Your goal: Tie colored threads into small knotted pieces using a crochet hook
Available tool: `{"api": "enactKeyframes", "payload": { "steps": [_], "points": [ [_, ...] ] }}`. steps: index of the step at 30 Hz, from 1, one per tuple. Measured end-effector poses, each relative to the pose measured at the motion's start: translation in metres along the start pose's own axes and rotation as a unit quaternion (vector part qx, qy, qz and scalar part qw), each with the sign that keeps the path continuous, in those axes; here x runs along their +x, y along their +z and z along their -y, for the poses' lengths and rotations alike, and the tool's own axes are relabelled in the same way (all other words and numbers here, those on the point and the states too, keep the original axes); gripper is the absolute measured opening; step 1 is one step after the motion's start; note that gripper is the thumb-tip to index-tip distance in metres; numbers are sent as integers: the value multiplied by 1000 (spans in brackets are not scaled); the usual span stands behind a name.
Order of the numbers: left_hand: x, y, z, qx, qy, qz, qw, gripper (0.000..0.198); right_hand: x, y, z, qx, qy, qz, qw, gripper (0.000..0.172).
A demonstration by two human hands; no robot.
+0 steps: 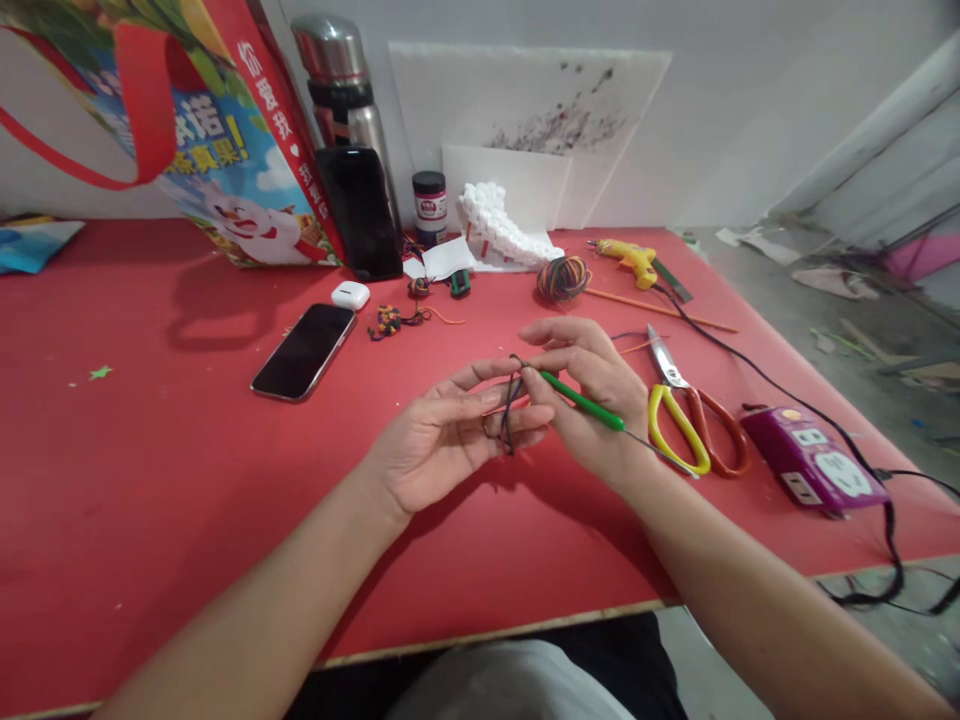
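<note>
Between the thumb and fingers of my right hand (592, 400) is a crochet hook (585, 402) with a green handle; its thin metal end points down to the right past my wrist. Dark yarn (510, 412) loops around the fingers of my left hand (457, 425), which is closed on it. Both hands meet at the fingertips above the red table. A ball of multicoloured yarn (562, 279) lies beyond them, and a small crocheted piece (388, 320) sits farther left. Just right of my right hand are scissors (686, 400) with yellow and red handles.
A phone (304, 352) and white earbud case (350, 295) lie at left. Behind stand a gift bag (255, 150), a thermos (334, 60), an upright phone (361, 215) and a jar (430, 205). A yellow glue gun (628, 260) and a purple power strip (814, 458) with cables occupy the right.
</note>
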State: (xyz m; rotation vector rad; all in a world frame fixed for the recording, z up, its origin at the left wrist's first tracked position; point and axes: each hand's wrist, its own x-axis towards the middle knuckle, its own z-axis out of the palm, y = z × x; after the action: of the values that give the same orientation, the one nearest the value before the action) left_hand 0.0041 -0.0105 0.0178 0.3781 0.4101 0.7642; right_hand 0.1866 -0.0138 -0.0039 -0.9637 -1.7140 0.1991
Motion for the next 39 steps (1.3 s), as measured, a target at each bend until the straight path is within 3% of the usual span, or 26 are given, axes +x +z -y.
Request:
{"api": "enactKeyframes", "payload": {
  "steps": [8,14,20,28,36,39],
  "points": [
    [4,-4,3,97,56,-48,993,15,-2,2,-2,-2,-39,11,999,8],
    [5,-2,5,79,51,-78,992,20,-2,3,-4,-4,-32,10,999,7],
    [7,-9,5,78,20,-63,995,11,-3,2,1,20,-45,37,998,8],
    [3,-10,-5,-4,1,27,1000,6,0,0,5,41,-18,15,999,10],
    [7,-13,-5,-14,-26,10,1000,8,0,-1,11,56,-17,22,998,8],
    [7,-10,-4,24,-14,-11,1000,20,-1,-1,10,48,-26,33,998,8]
  ]
}}
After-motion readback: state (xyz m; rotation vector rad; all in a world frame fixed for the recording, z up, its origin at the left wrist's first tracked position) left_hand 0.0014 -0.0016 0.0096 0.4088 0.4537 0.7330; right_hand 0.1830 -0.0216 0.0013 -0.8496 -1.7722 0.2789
